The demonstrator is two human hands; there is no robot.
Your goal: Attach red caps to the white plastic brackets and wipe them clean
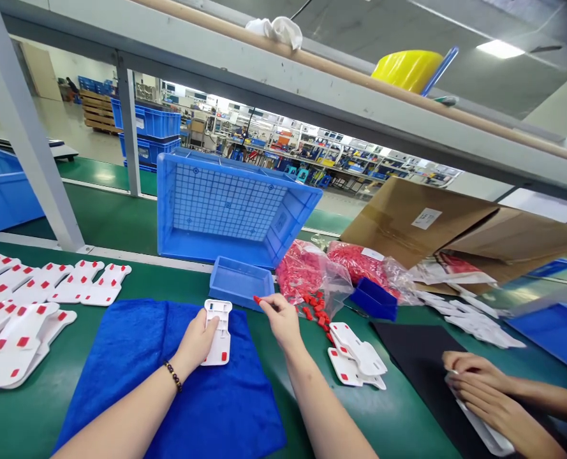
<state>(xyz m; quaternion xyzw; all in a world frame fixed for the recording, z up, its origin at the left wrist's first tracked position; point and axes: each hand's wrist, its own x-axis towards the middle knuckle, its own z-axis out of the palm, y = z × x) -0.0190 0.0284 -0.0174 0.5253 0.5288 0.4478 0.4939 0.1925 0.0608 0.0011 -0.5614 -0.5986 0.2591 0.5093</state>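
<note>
My left hand (198,336) is closed on the edge of a white plastic panel (222,346), held over a blue cloth (134,357). One red pad shows at the panel's lower end, and slots and ribs run across its upper part. Between the fingertips of my right hand (280,320) is a small red piece (257,299), raised to the right of the panel and apart from it. A spill of loose red pieces (317,309) lies just beyond my right hand, by an opened plastic bag (298,271). To its right, white panels with red pads (357,357) are stacked.
Many red-padded white panels (20,344) lie at left. A small blue tray (242,280) stands before a large tilted blue crate (230,210). Another person's hands (484,382) hold a white part over a black mat (417,363) at right. A grey beam (283,70) crosses overhead.
</note>
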